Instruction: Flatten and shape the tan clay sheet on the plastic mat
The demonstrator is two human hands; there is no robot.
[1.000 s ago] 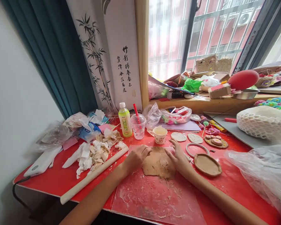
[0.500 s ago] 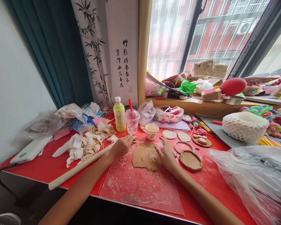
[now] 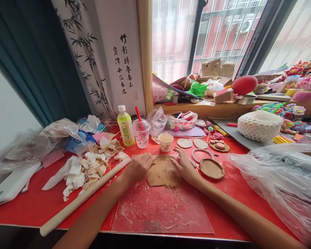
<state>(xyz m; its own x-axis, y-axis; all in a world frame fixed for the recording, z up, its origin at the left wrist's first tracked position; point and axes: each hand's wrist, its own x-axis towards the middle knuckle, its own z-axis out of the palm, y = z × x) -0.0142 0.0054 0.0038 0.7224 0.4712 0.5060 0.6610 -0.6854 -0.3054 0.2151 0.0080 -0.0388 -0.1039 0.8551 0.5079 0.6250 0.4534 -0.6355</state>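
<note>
A flattened brown clay slab (image 3: pixel 162 174) with ragged edges lies on a clear, clay-smeared plastic sheet (image 3: pixel 160 214). Curled together, the fingers of my left hand (image 3: pixel 139 166) pinch at its left edge; their tips are partly hidden. On the opposite side, my right hand (image 3: pixel 186 168) touches the right edge with its fingers stretched out and thumb apart. Just behind the slab stands a paper cup (image 3: pixel 165 143). A long pale rolling pin (image 3: pixel 85 195) lies slantwise left of my left hand. Beside my right hand are a shallow round clay dish (image 3: pixel 211 168) and a ring (image 3: pixel 202 155).
Crumpled tissue (image 3: pixel 86 167) piles up at the left. A drink bottle (image 3: pixel 125 126) and a plastic cup with a red straw (image 3: pixel 141 134) stand at the back. Small clay discs (image 3: pixel 184 143) lie behind the ring. A clear plastic bag (image 3: pixel 272 169) spreads over the right side.
My left hand has come down and closer to the slab's left edge. My right hand stays at the right edge. The view has shifted to the right.
</note>
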